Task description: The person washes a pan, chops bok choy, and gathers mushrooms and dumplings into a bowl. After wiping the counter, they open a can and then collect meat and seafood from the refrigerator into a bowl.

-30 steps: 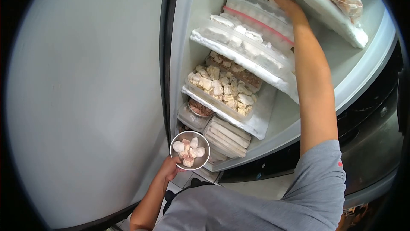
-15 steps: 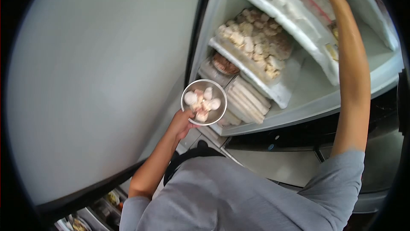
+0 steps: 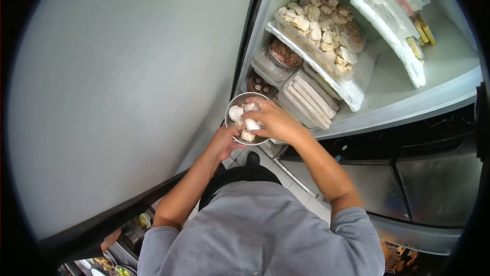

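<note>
My left hand [image 3: 223,142] grips the near-left side of a round metal bowl [image 3: 228,104], thumb over the rim. Pale, frosted dumplings [image 3: 236,113] lie in the bowl. Reaching in from the right, my right hand [image 3: 277,122] has its fingers curled round a white dumpling [image 3: 252,124] inside the bowl. Those fingers hide part of the bowl's contents. The bowl is held just in front of the open freezer, beside its lower containers.
A large grey door [image 3: 127,97] stands at the left. In the freezer are a clear tray [image 3: 286,27] heaped with frozen dumplings, a container of white rolls [image 3: 309,101], a bowl of brownish pieces [image 3: 287,54] and a frosted shelf [image 3: 380,32]. Another person's hand [image 3: 111,239] shows at lower left.
My right hand has come down from the freezer's upper shelf into the bowl. The left hand keeps hold of the bowl, and the view has shifted slightly.
</note>
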`<act>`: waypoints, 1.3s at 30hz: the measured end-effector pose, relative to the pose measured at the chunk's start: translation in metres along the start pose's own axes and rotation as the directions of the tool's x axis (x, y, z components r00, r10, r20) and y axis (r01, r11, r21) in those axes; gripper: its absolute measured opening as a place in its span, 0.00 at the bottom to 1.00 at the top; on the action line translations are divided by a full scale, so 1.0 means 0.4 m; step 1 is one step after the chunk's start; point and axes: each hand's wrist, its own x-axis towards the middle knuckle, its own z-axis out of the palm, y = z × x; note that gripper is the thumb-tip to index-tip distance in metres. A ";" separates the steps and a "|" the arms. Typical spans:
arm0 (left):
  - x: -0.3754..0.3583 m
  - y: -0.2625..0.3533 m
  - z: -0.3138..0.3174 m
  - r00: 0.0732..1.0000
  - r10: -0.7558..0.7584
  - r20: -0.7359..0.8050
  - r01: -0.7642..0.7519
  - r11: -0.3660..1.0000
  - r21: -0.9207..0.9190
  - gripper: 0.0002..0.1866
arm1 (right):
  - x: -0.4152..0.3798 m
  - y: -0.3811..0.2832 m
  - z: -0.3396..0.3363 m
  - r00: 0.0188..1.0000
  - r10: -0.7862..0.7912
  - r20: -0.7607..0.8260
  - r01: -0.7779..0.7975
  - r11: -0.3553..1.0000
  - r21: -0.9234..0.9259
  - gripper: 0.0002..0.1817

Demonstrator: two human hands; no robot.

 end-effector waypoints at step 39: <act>0.002 -0.361 0.158 0.968 0.104 -0.229 -0.137 0.982 -0.132 0.19 | -0.329 0.368 -0.012 0.782 0.545 -0.302 -0.623 0.685 -0.378 0.54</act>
